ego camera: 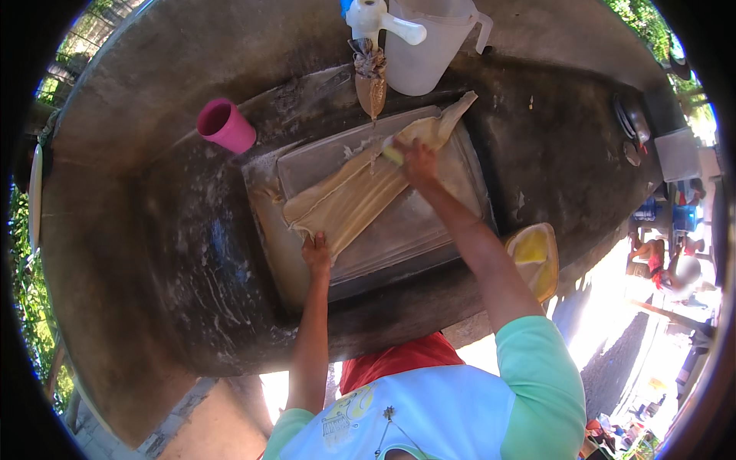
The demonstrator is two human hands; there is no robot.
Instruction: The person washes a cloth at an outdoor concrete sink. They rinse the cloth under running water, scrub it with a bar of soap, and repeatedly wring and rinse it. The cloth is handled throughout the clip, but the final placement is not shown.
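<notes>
A long strip of wet beige cloth (351,195) lies slantwise over a flat, clear-looking panel (425,230) in the sunken middle of a concrete sink. My left hand (317,252) pinches the cloth's near left end. Higher up and to the right, my right hand (418,161) presses a yellowish sponge or brush (393,152) against the cloth; the hand is slightly blurred and covers part of it. Water runs from a white tap (382,23), through a brownish wrap (370,80) tied over its spout, onto the cloth.
Behind the tap stands a translucent plastic pitcher (428,49). A pink cup (226,126) rests tilted on the left ledge. Beside my right forearm sits a container with something yellow (532,247) inside. Metal dishware (631,119) is at the far right. Another person (670,264) appears beyond the sink.
</notes>
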